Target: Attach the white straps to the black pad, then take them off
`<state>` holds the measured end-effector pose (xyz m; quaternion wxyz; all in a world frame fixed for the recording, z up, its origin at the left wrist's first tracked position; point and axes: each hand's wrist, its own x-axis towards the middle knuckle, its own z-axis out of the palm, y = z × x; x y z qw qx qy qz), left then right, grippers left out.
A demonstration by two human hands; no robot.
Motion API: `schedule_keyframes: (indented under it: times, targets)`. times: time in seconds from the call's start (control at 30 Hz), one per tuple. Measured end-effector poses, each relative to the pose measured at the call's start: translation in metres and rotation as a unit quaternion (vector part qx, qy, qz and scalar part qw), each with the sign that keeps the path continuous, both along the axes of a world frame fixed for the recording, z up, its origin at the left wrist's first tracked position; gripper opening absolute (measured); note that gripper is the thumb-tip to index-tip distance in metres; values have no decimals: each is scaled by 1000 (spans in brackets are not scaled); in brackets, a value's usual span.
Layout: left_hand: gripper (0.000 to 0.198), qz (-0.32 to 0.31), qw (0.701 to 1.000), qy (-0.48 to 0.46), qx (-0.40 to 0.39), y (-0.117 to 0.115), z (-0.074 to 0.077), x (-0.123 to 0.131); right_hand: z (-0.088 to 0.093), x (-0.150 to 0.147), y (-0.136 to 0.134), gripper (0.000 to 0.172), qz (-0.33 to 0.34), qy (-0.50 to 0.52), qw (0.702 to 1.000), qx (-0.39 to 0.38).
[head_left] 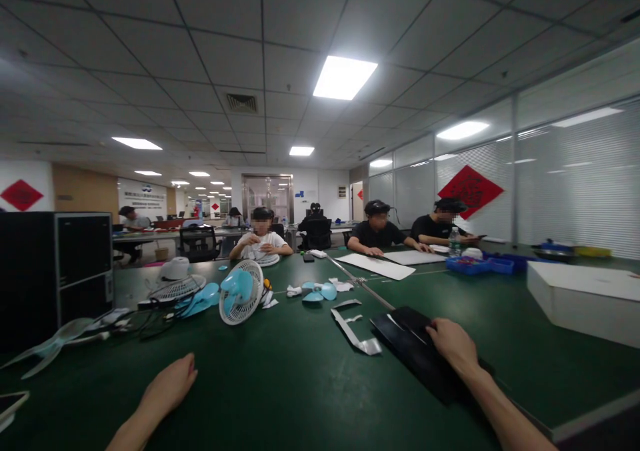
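Note:
My right hand (453,344) rests palm down on a flat black panel (417,344) lying on the green table (280,377), its fingers stretched over the panel's top. My left hand (173,383) lies low over the table at the front left, holding nothing; its fingers are loosely together and point forward. A bent silver metal bracket (356,331) lies just left of the black panel. Further out stands a small blue and white fan (241,292), tilted, with loose blue blades (317,293) and white scraps near it.
A black computer case (55,271) stands at the left, with cables and fan grilles (175,285) beside it. A white box (585,301) sits at the right, blue trays (475,264) behind it. Several people sit working at the far side of the table.

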<state>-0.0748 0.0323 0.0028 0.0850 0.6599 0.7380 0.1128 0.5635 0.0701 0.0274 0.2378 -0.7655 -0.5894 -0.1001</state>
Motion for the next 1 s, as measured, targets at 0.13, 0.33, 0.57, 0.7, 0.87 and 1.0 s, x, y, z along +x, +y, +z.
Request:
schedule_keyframes:
  times: [0.13,0.33,0.57,0.7,0.87,1.0]
  targets:
    - [23,3,1000,-3,13,-5,4,4,13,-8,-3,41,1,-14,995,97]
    - [22,13,1000,-1,19,-9,8,8,33,-77,1,37,200,61,971,113]
    - [23,16,999,9,30,-6,7,9,29,-203,5,25,426,28,903,48]
    - [29,-25,995,-14,95,1,3,14,16,-259,12,23,484,-21,875,0]
    - [53,-123,981,-94,119,0,2,31,3,-300,19,23,519,-39,853,-30]
    - [81,-148,977,-141,64,-5,1,43,-2,-315,24,24,521,-44,851,-45]
